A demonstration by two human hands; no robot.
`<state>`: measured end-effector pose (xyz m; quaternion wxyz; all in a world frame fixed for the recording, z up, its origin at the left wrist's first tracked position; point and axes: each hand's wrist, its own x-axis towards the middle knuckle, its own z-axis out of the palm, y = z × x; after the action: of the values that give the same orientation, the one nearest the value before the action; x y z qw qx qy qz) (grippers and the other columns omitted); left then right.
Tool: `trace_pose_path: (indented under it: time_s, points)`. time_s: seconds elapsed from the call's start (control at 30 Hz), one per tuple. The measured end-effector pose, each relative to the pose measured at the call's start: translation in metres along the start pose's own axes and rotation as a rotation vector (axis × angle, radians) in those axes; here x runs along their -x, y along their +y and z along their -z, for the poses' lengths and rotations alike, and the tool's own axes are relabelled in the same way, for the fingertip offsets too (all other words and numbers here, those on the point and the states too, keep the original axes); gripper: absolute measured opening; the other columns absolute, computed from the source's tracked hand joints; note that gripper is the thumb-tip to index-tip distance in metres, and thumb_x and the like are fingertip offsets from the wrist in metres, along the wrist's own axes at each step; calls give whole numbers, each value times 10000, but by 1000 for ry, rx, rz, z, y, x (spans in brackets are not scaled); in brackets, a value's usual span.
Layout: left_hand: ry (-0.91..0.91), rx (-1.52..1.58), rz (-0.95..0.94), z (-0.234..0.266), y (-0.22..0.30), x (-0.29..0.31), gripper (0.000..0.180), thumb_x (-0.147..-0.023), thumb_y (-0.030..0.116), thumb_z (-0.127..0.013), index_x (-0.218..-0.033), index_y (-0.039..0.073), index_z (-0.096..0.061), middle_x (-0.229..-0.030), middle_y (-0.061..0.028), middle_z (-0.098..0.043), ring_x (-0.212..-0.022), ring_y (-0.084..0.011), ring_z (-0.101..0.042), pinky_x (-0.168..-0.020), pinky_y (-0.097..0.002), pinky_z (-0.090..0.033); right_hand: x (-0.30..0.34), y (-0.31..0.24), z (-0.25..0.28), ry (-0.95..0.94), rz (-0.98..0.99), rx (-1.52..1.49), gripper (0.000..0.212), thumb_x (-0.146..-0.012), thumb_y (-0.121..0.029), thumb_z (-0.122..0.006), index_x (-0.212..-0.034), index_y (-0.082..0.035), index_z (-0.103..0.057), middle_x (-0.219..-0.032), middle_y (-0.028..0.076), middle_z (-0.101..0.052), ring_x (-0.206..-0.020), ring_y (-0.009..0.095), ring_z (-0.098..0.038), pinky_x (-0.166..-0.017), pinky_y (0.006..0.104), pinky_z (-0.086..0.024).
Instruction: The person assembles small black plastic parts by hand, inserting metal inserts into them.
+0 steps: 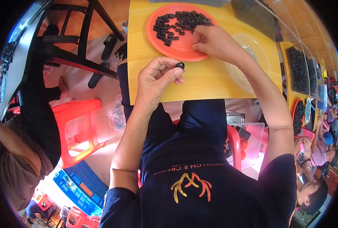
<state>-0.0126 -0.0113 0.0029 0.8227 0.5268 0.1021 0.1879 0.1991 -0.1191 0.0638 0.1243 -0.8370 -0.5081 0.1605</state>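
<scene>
My left hand (pixel 159 76) is just in front of the plate, thumb and fingers pinching a small round black part (pixel 180 65) with a shiny spot at its centre. Over the right rim of the orange-red plate (pixel 193 55), my right hand (pixel 216 42) has its fingers curled together; whatever is between them is hidden. On the plate lies a loose heap of small black plastic pieces (pixel 184 21), mostly toward its far side. A clear round dish (pixel 239 78) with tiny silvery parts sits to the right, partly under my right forearm.
Clear bins (pixel 300 70) of black parts line the right side beyond the yellow table (pixel 150 91). A red stool (pixel 77 129) and a blue crate (pixel 79 186) stand on the floor at left. Other people sit on both sides.
</scene>
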Motion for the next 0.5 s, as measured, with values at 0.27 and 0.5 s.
trace_pose_path:
  time_s: [0.27,0.5]
  points:
    - [21,42,-12,-7,3,-4,164,-907,38,-689,-1053,-11,-633,-898,-97,-705,-747,-137,-673,-679,-259,-540,34,-22,21,-221,-45,-1064,208,-876,-253,-763,-922,-73,-669,-873,-8,-673,-788,72,-621,-688,236,-505]
    - [-9,27,-28,-15,6,-4,170,-906,39,-693,-1057,-13,-636,-870,-81,-701,-746,-134,-678,-670,-254,-538,46,-30,19,-349,-98,-1238,200,-893,-239,-744,-967,-64,-681,-886,8,-681,-825,77,-640,-706,239,-532]
